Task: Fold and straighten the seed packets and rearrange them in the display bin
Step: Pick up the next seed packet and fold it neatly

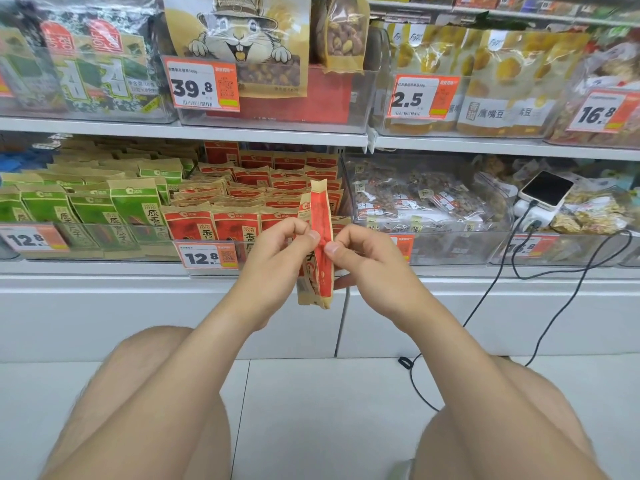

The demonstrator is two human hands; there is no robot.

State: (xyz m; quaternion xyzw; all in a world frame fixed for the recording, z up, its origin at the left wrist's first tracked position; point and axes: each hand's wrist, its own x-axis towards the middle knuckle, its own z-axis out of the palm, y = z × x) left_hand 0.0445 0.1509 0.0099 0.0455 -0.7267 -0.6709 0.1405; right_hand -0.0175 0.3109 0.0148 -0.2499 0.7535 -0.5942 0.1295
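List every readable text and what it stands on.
"39.8": first upper tag, before the squirrel bag.
"2.5": second upper tag.
"16.8": third upper tag.
"12.8": left lower tag and middle lower tag.
"鹰嘴豆": yellow pouch.
"原香": green packet.
Held red packet, fine print: unreadable.
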